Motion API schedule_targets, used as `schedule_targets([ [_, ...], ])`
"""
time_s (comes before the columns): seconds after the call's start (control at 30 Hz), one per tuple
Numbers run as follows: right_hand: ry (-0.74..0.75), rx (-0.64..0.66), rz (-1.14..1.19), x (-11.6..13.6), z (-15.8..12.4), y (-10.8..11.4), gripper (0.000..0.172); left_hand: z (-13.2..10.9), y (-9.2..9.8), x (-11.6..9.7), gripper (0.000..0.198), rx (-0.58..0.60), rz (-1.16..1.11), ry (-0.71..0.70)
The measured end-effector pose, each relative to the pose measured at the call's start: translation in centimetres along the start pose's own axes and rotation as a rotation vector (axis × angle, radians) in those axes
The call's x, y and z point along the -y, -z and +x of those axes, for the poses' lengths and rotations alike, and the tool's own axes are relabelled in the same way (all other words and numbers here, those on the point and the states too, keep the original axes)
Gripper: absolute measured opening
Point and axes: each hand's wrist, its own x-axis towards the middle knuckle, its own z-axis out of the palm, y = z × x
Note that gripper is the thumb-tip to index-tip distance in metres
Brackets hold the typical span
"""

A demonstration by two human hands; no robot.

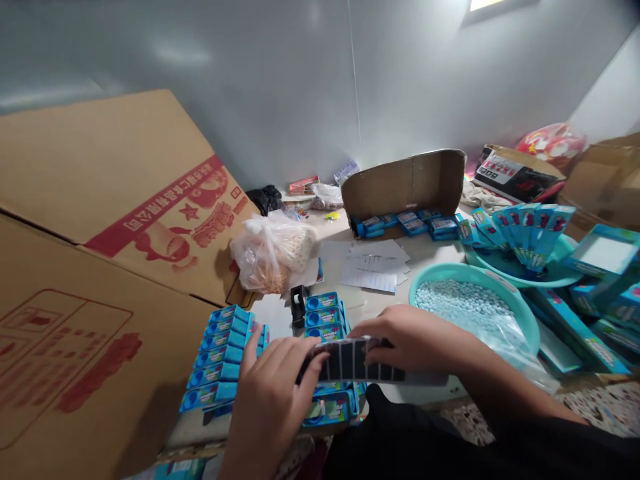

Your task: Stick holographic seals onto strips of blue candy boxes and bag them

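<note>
My left hand [283, 377] and my right hand [400, 337] are both closed on a pale sheet with dark rectangles [345, 360], one at each end. It looks like a sheet of labels, tilted, and I cannot tell its exact kind. Below and behind it lies a column of small blue boxes [323, 317], partly hidden by my hands and the sheet. To the left of my left hand stand several more blue boxes [215, 360] in a slanting row. A black tape dispenser [299, 305] sits between the two groups.
A turquoise basin [525, 317] of pale blue candies stands to the right. Behind it, another basin [565, 260] holds fanned blue packs. A large carton [125, 280] blocks the left side. Bagged goods [280, 250], papers [373, 263] and an open brown box [400, 183] lie further back.
</note>
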Motion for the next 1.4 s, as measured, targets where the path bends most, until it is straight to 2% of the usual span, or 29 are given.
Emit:
schedule_targets([
  [0.13, -0.093, -0.081, 0.049, -1.7, -0.6, 0.7, 0.024, -1.2, -0.7, 2.2, 0.01, -0.038, 0.023, 0.104],
  [0.2, -0.096, -0.142, 0.1, -2.4, -0.8, 0.8, 0.018, -1.4, -0.8, 2.4, 0.013, -0.073, 0.1, 0.149],
  [0.3, -0.068, -0.24, 0.171, -2.6, -0.8, 0.0, 0.014, -0.9, -0.8, 0.9, 0.027, -0.208, 0.195, 0.134],
  [0.37, -0.023, -0.247, 0.235, -2.3, -0.5, -1.0, 0.014, -0.2, -0.9, -0.7, 0.037, -0.27, 0.15, 0.077],
  [0.47, 0.071, -0.189, 0.367, -1.7, 0.0, -2.7, 0.016, 0.8, -1.5, -2.5, 0.035, -0.181, 0.009, 0.007],
  [0.6, 0.158, -0.197, 0.403, -1.2, 0.2, -3.9, 0.022, 0.9, -2.6, -2.4, 0.029, -0.091, -0.073, -0.083],
  [0.77, 0.092, -0.183, 0.495, -1.1, -0.1, -3.6, 0.021, -0.7, -3.5, -1.4, 0.036, -0.16, -0.019, -0.211],
  [0.9, 0.055, -0.239, 0.524, -1.1, -0.2, -3.7, 0.019, -1.2, -3.8, -1.8, 0.038, -0.206, -0.034, -0.172],
  [1.03, 0.106, -0.264, 0.469, -1.3, -0.3, -3.5, 0.018, -1.3, -4.2, -2.3, 0.043, -0.225, -0.014, -0.196],
  [1.17, 0.134, -0.273, 0.365, -1.7, -0.5, -2.7, 0.018, -1.5, -4.4, -2.7, 0.031, -0.222, -0.081, -0.164],
  [1.27, 0.146, -0.263, 0.371, -1.9, -0.5, -2.6, 0.019, -1.7, -4.3, -3.2, 0.031, -0.207, -0.099, -0.132],
  [1.33, 0.099, -0.274, 0.419, -2.0, -0.5, -2.9, 0.018, -1.7, -4.3, -3.3, 0.035, -0.243, -0.081, -0.155],
  [1.4, -0.001, -0.343, 0.492, -2.3, -0.5, -3.1, 0.017, -1.8, -4.4, -3.4, 0.036, -0.274, -0.068, -0.193],
])
